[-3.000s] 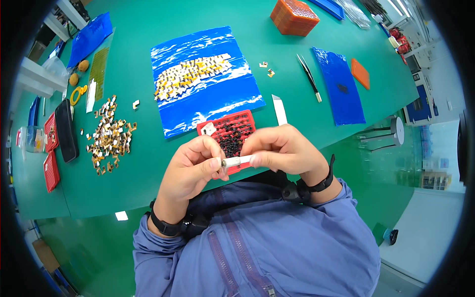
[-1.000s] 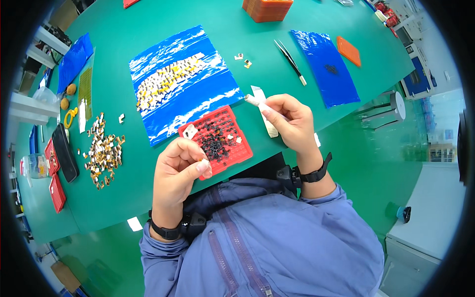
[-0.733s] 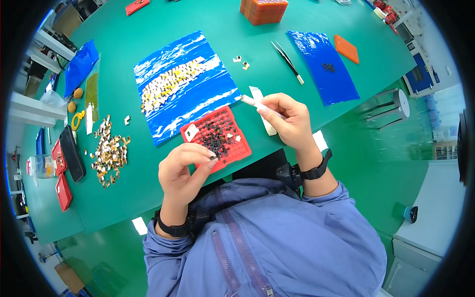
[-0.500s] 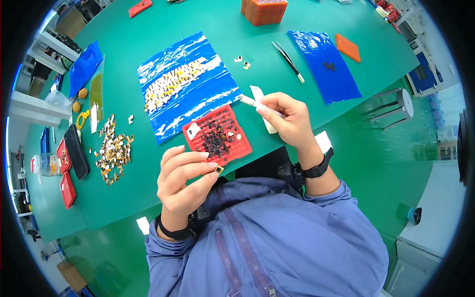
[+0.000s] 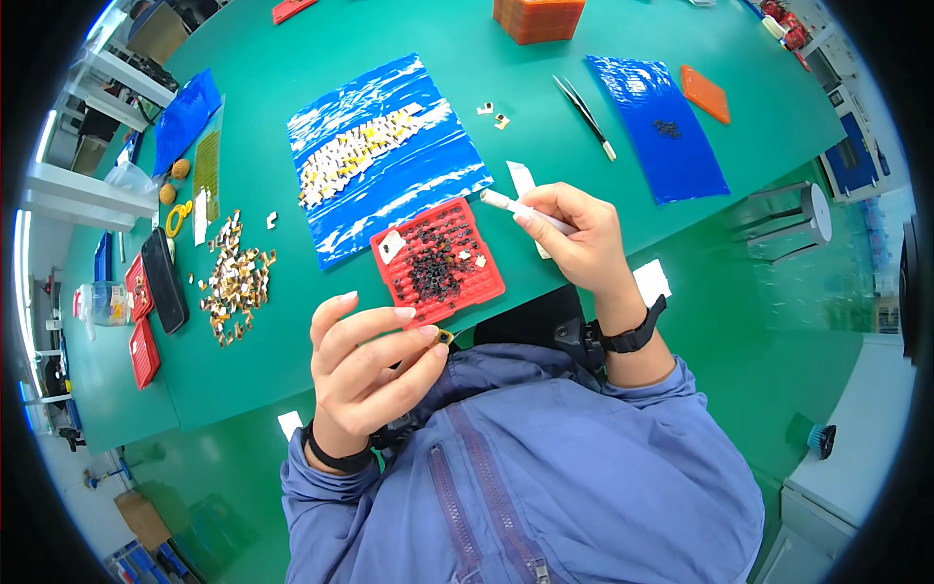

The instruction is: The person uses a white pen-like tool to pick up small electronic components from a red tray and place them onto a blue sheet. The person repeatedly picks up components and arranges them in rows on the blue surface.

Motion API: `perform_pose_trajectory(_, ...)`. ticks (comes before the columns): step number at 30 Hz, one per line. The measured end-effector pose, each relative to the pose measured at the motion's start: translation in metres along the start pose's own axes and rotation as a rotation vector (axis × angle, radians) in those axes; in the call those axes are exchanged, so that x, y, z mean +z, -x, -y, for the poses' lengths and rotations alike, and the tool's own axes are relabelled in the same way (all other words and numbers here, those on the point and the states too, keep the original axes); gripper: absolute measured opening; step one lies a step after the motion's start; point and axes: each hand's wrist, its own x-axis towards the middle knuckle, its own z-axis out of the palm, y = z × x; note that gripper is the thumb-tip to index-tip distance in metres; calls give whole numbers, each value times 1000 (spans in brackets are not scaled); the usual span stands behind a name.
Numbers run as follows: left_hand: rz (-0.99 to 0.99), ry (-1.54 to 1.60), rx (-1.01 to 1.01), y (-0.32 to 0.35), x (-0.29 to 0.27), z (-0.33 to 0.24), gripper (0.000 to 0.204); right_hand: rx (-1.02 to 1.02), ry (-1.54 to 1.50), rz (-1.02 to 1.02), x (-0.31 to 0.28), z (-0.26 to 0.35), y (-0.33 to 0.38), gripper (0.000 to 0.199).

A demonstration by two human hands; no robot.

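Note:
My left hand [image 5: 375, 375] pinches a small square gold-edged part with a dark centre [image 5: 444, 337] between thumb and fingertips, just off the table's near edge. In my right hand [image 5: 581, 238] is a slim white stick [image 5: 520, 207], its tip pointing left above the table. Between and beyond both hands lies a red ribbed tray [image 5: 474, 297], strewn with many tiny black pieces [image 5: 433, 271] and a few white bits. A strip of white material [image 5: 520, 177] rests on the table behind the stick.
Blue film [image 5: 341, 234] carries rows of white-and-gold parts [image 5: 355, 156]; a loose pile [image 5: 236, 277] lies left. Tweezers [image 5: 586, 119], another blue film [image 5: 686, 165], an orange lid-like piece [image 5: 704, 94] and an orange tray stack [image 5: 537, 21] stand farther off. A black case [image 5: 163, 282] sits left.
The view has shifted a little, so the table's things appear farther right and slightly higher. Both hands keep hold of the same things, with only slight movement.

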Motion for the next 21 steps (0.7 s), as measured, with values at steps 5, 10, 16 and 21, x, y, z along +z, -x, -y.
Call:
perform_pose_trajectory(5,57,-32,4,-10,-7,-1,19,-37,40,29,-2,2,-1,10)
perform_pose_trajectory(10,128,-101,-16,-42,-24,33,13,-102,44,20,-2,0,1,11)
perform_pose_trajectory(16,422,143,-515,-84,-5,98,9,-96,14,34,-5,-1,-1,11)
perform_pose_trajectory(21,611,84,-671,-89,36,139,12,-77,-28,55,-6,0,-3,11)
